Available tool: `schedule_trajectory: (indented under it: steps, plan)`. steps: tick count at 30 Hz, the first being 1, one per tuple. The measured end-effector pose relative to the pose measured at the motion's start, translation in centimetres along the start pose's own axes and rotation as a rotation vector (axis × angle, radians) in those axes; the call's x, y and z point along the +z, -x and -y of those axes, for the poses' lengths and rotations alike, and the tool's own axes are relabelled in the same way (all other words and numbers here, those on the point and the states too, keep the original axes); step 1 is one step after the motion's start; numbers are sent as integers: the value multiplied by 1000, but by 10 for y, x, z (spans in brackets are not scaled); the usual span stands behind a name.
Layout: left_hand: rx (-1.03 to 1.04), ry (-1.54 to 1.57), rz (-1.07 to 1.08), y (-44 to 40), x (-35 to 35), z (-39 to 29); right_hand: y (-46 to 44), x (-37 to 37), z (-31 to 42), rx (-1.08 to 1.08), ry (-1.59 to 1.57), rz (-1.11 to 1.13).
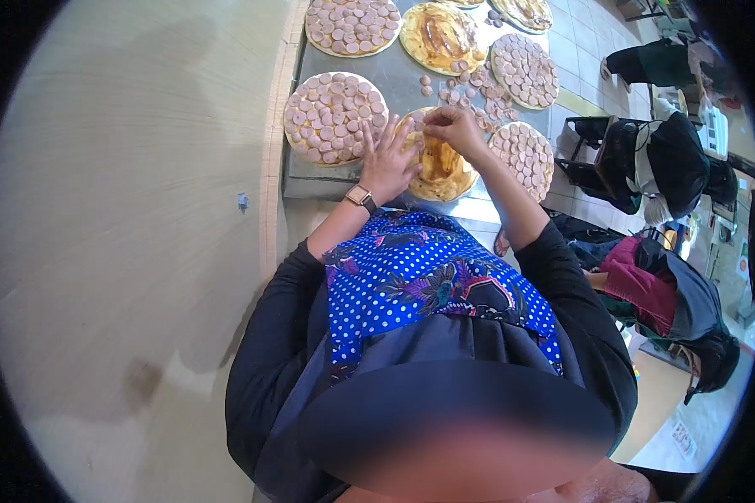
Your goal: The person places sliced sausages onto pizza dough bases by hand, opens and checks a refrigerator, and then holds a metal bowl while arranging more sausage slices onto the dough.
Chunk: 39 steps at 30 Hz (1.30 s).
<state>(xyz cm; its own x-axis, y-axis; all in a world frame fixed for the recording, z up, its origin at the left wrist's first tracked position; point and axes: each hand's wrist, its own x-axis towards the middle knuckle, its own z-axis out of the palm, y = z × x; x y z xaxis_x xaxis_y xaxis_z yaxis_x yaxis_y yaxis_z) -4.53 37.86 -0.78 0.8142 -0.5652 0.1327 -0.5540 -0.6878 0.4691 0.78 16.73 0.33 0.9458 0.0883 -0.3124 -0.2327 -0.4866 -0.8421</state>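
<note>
A round pizza base [441, 172] with orange-brown sauce lies at the table's near edge, a few sausage slices at its far side. My left hand [389, 162], a watch on its wrist, rests at the base's left edge with fingers spread and nothing in it. Above the far part of the base is my right hand [455, 130], its thumb and fingertips pinched together; what they hold is too small to make out. Loose sausage slices [488, 94] are heaped just beyond my right hand.
Slice-covered pizzas lie at left [335, 118], far left [352, 25], right [521, 159] and far right [524, 70]. Another sauced base [442, 38] lies farther back. A wall [143, 210] stands left of the metal table [315, 180]. Other people [675, 163] are at the right.
</note>
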Motion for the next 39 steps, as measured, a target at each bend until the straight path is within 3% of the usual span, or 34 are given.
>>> schedule_trajectory:
  steps: [4, 11, 14, 17, 18, 20, 22, 24, 31, 34, 39]
  plan:
    - [-87, -12, -92, 8, -5, 5, -2, 9, 16, 134, -121, 65]
    - [-152, 48, -226, 26, -15, 18, -10, 14, 11, 45, -48, 100]
    - [-161, 32, -232, 29, -18, 18, -9, 0, 8, 47, 36, -57]
    - [-160, 38, -233, 31, -14, 19, -4, -1, 11, -334, 324, -226]
    - [-158, 41, -231, 32, -12, 18, -1, 2, 8, -331, 326, -228]
    - [-149, 39, -204, 32, -10, 17, 5, 8, 2, -554, 550, -166]
    - [-134, 38, -206, 31, -11, 15, 18, 8, 9, -526, 561, -69]
    - [-121, 37, -207, 30, -12, 15, 24, 3, 13, -260, 303, -92]
    - [-25, 26, -158, 5, -8, 9, 13, -25, -26, 98, -137, -72]
    - [7, -1, -165, -15, -3, 8, 10, -22, -23, 164, -302, -110]
    - [-19, 15, -157, -39, 4, 10, 7, -24, -29, 172, -292, -97]
